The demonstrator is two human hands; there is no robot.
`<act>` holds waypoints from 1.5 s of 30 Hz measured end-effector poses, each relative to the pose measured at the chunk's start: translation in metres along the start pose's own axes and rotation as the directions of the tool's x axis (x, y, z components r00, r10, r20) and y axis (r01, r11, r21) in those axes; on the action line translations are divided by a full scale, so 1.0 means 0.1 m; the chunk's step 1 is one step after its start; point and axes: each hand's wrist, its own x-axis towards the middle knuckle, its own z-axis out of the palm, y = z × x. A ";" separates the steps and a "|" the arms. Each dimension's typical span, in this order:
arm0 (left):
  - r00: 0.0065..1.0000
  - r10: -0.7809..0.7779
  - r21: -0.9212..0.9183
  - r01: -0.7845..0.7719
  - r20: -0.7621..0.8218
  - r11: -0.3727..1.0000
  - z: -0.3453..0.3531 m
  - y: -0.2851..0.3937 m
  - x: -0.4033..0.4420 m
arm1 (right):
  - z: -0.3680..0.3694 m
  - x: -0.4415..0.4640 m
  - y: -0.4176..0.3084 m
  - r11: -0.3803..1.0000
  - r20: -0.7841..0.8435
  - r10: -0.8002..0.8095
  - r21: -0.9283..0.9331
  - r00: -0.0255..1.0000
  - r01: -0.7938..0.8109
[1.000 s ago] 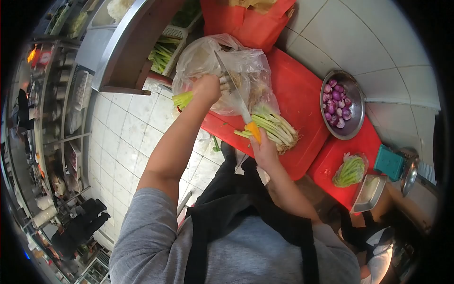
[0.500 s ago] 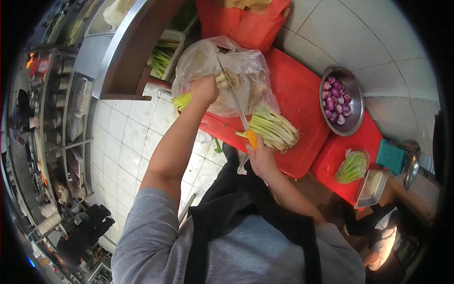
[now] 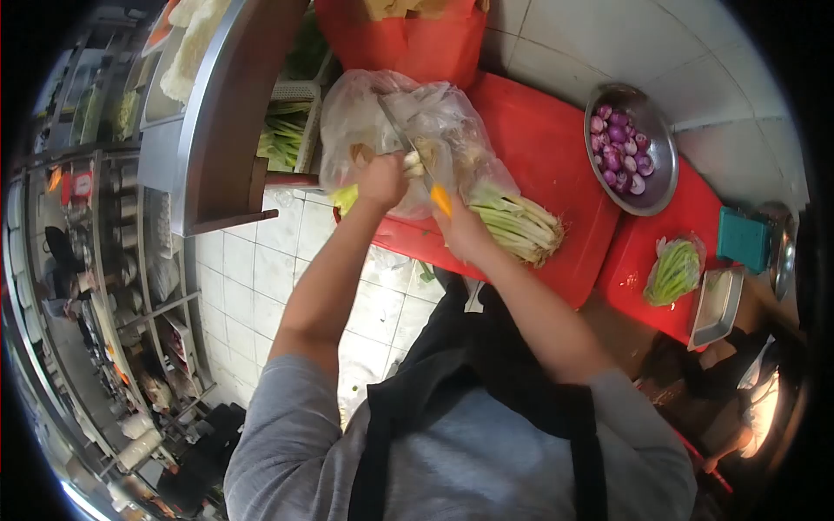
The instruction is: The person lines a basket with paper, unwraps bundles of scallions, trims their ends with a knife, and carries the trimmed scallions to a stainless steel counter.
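Through the head camera I have my left hand (image 3: 382,181) wrapped around a small spring onion bunch (image 3: 413,163), its pale root ends facing right and its leaves on the left. The fingers look curled in against the stalks, though I cannot make out the fingertips. My right hand (image 3: 465,233) has its fingers closed around the orange handle of a knife (image 3: 399,128), whose blade slants toward the far left across the root ends. I read this as root trimming; whether the edge touches the stalks, I cannot tell.

Under both is a clear plastic bag (image 3: 356,117) on the red tabletop (image 3: 539,126). A larger spring onion pile (image 3: 517,227) sits just to the right, roots pointing right. Well apart, farther right, a steel bowl (image 3: 665,174) holds small purple onions (image 3: 613,156).

As I judge it, a cut from here calls for a firm hold, left fingers back from the edge, and the loose plastic clear of the blade, since it could snag.
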 end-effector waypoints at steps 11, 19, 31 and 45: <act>0.980 0.049 -0.731 0.111 0.194 0.673 -0.22 -0.44 -0.03 | 0.14 -0.22 0.23 0.905 -0.388 -0.189 0.288 0.902 0.313; 0.913 -0.014 -0.873 0.394 0.408 0.288 -0.42 -0.35 -0.26 | 0.06 0.08 -0.15 0.935 -0.200 -0.147 0.291 0.969 0.202; 0.711 0.220 -0.724 0.689 0.668 -0.033 -0.63 -0.34 -0.34 | 0.02 0.65 -0.64 0.692 -0.314 -0.397 0.515 0.862 0.506; 0.826 0.148 -0.810 0.469 0.543 0.353 -0.84 -0.76 -0.59 | -0.40 1.11 -0.62 0.736 -0.182 -0.297 0.581 0.937 0.346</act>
